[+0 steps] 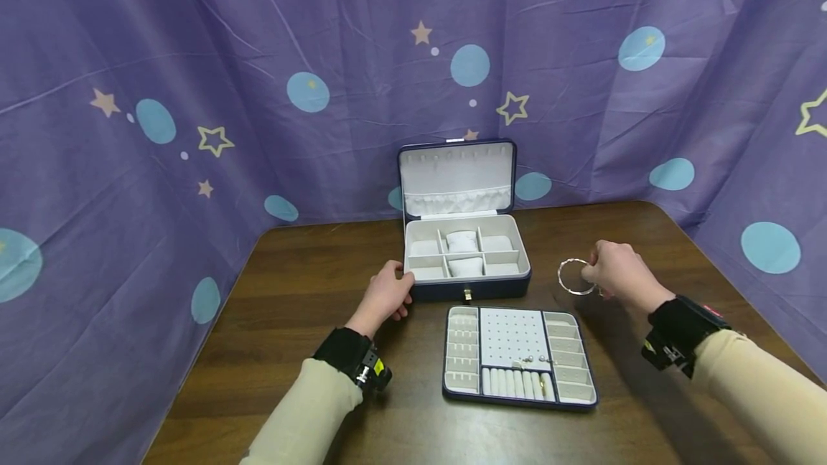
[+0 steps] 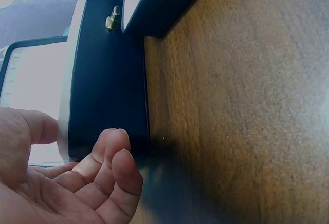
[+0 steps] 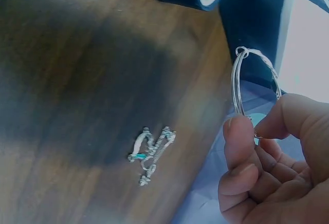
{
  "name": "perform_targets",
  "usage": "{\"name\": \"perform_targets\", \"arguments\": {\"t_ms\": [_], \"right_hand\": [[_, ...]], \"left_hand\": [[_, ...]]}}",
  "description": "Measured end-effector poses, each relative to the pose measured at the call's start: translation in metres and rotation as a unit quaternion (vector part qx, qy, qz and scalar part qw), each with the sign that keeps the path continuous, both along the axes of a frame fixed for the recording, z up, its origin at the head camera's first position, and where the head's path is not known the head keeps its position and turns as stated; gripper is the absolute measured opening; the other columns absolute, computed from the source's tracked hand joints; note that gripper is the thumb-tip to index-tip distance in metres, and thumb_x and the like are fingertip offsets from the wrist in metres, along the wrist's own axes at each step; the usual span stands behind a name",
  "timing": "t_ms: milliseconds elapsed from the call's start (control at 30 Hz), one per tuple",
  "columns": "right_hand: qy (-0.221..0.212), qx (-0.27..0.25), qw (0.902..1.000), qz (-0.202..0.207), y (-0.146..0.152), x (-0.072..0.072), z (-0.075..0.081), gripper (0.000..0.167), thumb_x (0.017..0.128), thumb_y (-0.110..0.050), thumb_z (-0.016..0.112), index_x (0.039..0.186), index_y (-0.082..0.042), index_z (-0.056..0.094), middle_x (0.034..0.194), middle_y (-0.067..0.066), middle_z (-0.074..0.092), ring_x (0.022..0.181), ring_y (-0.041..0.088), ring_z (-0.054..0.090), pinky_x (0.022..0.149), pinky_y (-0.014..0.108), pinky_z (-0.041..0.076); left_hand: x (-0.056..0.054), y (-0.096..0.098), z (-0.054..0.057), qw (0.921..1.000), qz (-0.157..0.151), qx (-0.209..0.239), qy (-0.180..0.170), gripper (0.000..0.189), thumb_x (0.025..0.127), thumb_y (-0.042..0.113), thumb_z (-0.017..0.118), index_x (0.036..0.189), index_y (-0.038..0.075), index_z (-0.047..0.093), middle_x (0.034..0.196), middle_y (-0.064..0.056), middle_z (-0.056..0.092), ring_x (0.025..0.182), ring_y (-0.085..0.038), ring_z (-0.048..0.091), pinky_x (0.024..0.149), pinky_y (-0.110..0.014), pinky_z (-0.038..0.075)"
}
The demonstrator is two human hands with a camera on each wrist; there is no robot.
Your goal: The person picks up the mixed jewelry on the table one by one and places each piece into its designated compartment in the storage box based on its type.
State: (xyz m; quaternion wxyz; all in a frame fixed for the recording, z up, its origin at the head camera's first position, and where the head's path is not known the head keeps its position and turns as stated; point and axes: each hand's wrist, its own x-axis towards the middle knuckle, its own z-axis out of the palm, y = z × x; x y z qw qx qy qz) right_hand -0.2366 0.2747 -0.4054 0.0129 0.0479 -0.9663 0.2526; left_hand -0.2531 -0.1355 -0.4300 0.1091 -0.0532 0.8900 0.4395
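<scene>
The right hand [image 1: 619,271] is above the right part of the tabletop [image 1: 310,278], to the right of the jewellery box [image 1: 439,291], and it pinches a thin silver bangle [image 3: 236,85] between the thumb and the forefinger, while the other fingers are bent. The bangle is held at one side of its ring only; the rest of it extends beyond the fingertips, toward the box, and its round opening stays free of the fingers. In the right wrist view it shows several slender strands, with a small loop at the end away from the grip. Below this hand, apart from the bangle, a silver chain [image 3: 139,144] with a small teal part lies folded on the tabletop. The left hand [image 1: 385,293] touches the front left corner of the box, its thumb at the rim and its fingers bent beside the front wall; whether it really grips the wall or only rests there, I cannot tell. The box stands near the rear edge of the tabletop, its lid [image 1: 457,171] raised, with two white cushions [image 1: 461,241] in the middle compartments. Just in front of it, nearer to the front edge, lies a tray [image 1: 510,329] that carries small earrings [image 1: 542,359] and, in its ring slots, a gold ring [image 1: 543,384].
</scene>
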Motion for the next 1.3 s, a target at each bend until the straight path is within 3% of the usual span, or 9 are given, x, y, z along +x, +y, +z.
{"name": "perform_targets", "arguments": {"t_ms": [200,633,967,1300], "right_hand": [[0.004,-0.007,1.0,-0.004,-0.001,-0.003,0.012,0.013,0.082,-0.009,0.06,0.088,0.002,0.057,0.064,0.006,0.064,0.05,0.019,0.066,0.05,0.032,0.048],[0.021,0.007,0.9997,-0.004,-0.006,-0.012,0.032,0.009,0.081,-0.011,0.056,0.085,-0.003,0.056,0.052,0.006,0.06,0.048,0.016,0.056,0.054,0.032,0.039],[0.027,0.001,0.9996,-0.002,-0.015,-0.017,0.043,0.007,0.083,-0.01,0.057,0.085,-0.003,0.056,0.047,0.0,0.057,0.048,0.018,0.06,0.067,0.033,0.043],[0.059,-0.002,0.9982,-0.01,-0.021,-0.024,0.05,0.006,0.083,-0.008,0.059,0.085,-0.003,0.055,0.05,0.001,0.056,0.059,0.023,0.058,0.06,0.035,0.04]], "left_hand": [[-0.002,0.0,-0.001,1.0,0.001,0.0,0.003,0.052,0.1,0.028,0.051,0.145,0.003,0.044,0.081,-0.013,0.068,0.052,-0.021,0.06,0.048,-0.031,0.051],[-0.002,0.0,-0.001,1.0,-0.001,0.001,-0.002,0.052,0.101,0.029,0.051,0.146,0.003,0.043,0.08,-0.012,0.067,0.054,-0.022,0.06,0.049,-0.031,0.051],[-0.001,-0.001,-0.001,1.0,-0.003,0.002,-0.005,0.053,0.101,0.03,0.051,0.146,0.003,0.042,0.081,-0.012,0.066,0.055,-0.022,0.06,0.051,-0.031,0.051],[-0.002,-0.001,-0.001,1.0,-0.004,0.006,0.003,0.054,0.1,0.029,0.051,0.146,0.003,0.042,0.081,-0.013,0.067,0.054,-0.022,0.061,0.05,-0.032,0.052]]}}
